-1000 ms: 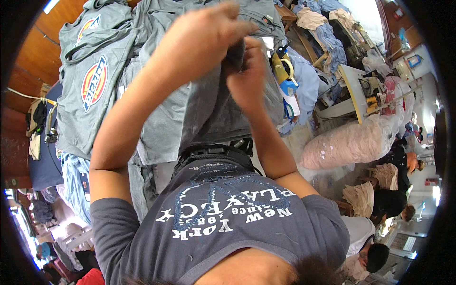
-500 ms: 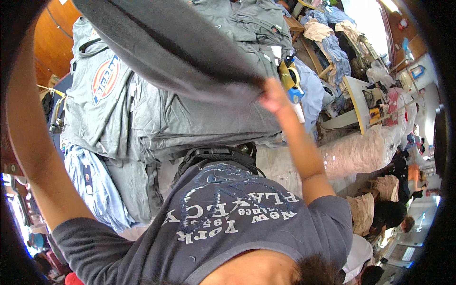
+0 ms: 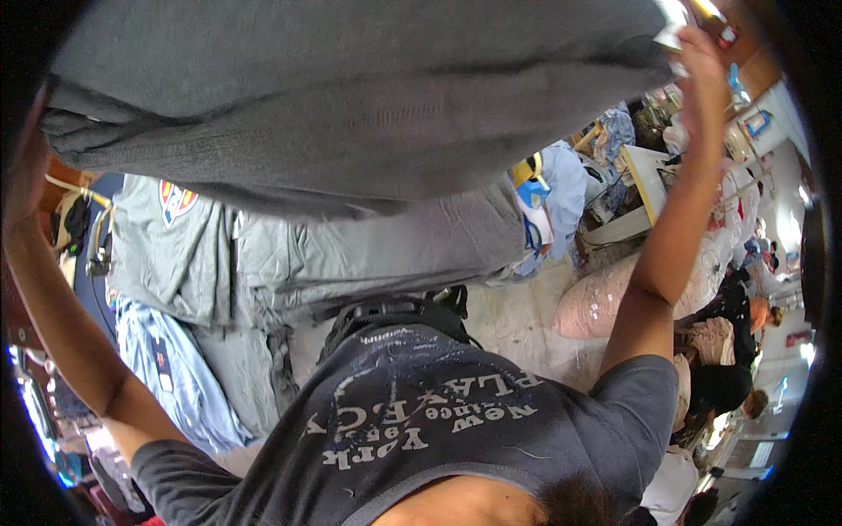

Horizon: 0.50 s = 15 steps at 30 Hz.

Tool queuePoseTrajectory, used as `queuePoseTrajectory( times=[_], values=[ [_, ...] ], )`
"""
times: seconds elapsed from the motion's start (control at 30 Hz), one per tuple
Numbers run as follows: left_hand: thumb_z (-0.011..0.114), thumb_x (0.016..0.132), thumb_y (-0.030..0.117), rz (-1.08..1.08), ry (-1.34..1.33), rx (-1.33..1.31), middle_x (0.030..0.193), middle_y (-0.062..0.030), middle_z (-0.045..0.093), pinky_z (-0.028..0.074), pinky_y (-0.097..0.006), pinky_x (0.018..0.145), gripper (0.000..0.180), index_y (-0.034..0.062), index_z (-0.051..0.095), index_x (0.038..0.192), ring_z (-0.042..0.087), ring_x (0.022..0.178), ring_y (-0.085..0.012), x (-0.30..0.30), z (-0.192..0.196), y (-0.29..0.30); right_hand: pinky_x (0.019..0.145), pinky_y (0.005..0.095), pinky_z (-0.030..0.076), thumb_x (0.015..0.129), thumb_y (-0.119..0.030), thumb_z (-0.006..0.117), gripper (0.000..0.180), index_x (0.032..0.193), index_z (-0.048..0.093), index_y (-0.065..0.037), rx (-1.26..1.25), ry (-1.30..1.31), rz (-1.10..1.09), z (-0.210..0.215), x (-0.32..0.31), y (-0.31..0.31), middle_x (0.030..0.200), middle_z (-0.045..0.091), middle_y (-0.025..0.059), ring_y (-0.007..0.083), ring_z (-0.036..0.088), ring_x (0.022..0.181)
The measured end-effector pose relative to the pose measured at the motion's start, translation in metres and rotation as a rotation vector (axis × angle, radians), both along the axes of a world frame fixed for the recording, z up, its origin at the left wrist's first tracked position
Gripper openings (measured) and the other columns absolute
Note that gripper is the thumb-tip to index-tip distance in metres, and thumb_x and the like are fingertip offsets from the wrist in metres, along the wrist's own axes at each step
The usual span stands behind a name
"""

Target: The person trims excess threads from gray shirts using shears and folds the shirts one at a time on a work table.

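Observation:
A dark grey garment, probably a shirt, hangs stretched wide across the top of the view. Its lower edge sags in folds over the table. At its upper right corner my right hand is closed on the cloth, beside a small white piece that looks like a label. My left hand grips the opposite end at the far left, its fingers mostly lost in the dark rim. Beneath lies a pile of grey shirts; one shirt has a coloured chest print, partly covered by the raised garment.
Light blue garments with a dark tag hang at the near left. A tape dispenser sits at the pile's right end. Farther right are a pale table, a plastic-wrapped pink bundle and other people.
The grey garment has gone from a slanting, blurred fold to a wide spread. My right hand has moved up and right with it; my left hand has come down into view at the left.

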<state>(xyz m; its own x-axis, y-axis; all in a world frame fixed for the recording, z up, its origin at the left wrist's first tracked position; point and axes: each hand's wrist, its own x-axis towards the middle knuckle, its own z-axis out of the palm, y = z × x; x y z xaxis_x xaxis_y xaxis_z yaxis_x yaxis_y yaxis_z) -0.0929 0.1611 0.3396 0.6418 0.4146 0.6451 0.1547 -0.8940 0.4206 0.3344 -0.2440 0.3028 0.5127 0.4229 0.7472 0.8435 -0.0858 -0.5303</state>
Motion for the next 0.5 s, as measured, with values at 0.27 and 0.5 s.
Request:
queuePoseTrajectory(
  times=[0.27,0.5],
  values=[
    [0.056,0.079,0.013,-0.338,0.223,-0.328,0.071,0.0063,0.030,0.025,-0.019,0.059,0.019,0.0087,0.038,0.076,0.030,0.067,-0.0041,0.088,-0.076,-0.018,0.068,0.0275,0.045,0.078,-0.021,0.057,0.031,0.102,0.048,-0.004,-1.038,0.661,1.009,-0.237,-0.106,0.114,0.101,0.049,0.0060,0.0163,0.050,0.087],
    [0.054,0.081,0.010,-0.201,0.019,-0.580,0.069,0.0061,0.043,0.033,-0.015,0.057,0.009,0.0081,0.045,0.079,0.040,0.062,-0.0006,0.071,-0.095,0.008,0.074,0.0377,0.038,0.074,-0.037,0.059,0.035,0.090,0.052,-0.007,-0.893,0.117,0.761,-0.320,-0.168,0.082,0.087,0.054,0.0093,0.0278,0.051,0.086]
  ],
)
